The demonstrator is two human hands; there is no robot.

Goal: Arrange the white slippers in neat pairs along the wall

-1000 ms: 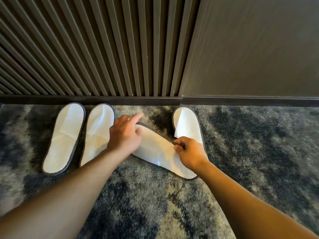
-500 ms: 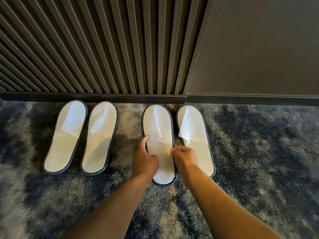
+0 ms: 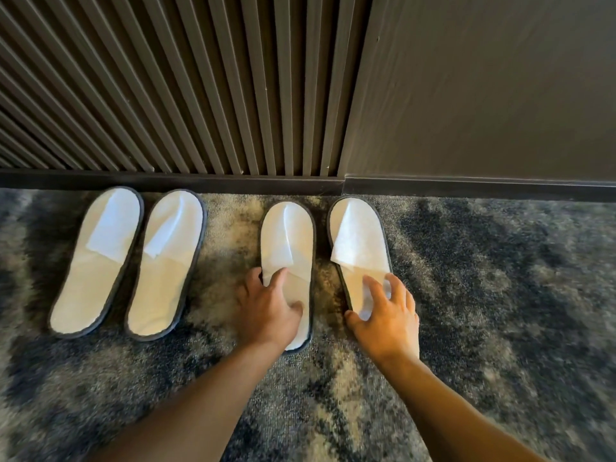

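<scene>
White slippers: left pair [image 3: 126, 261] and right pair [image 3: 323, 261] on mottled carpet [image 3: 500, 295], toes near baseboard [image 3: 166, 181]. Left hand [image 3: 266, 308] and right hand [image 3: 386, 315] open, resting on right pair's heels. Slatted wall [image 3: 166, 78] behind.

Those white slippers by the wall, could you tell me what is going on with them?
A person is lining up four white slippers on the patterned carpet, toes toward the baseboard. The left pair lies side by side, untouched. The left hand rests open on the heel half of the third slipper, and the right hand has spread fingers on the heel of the fourth slipper. These two lie roughly parallel with a narrow gap between them.
</scene>
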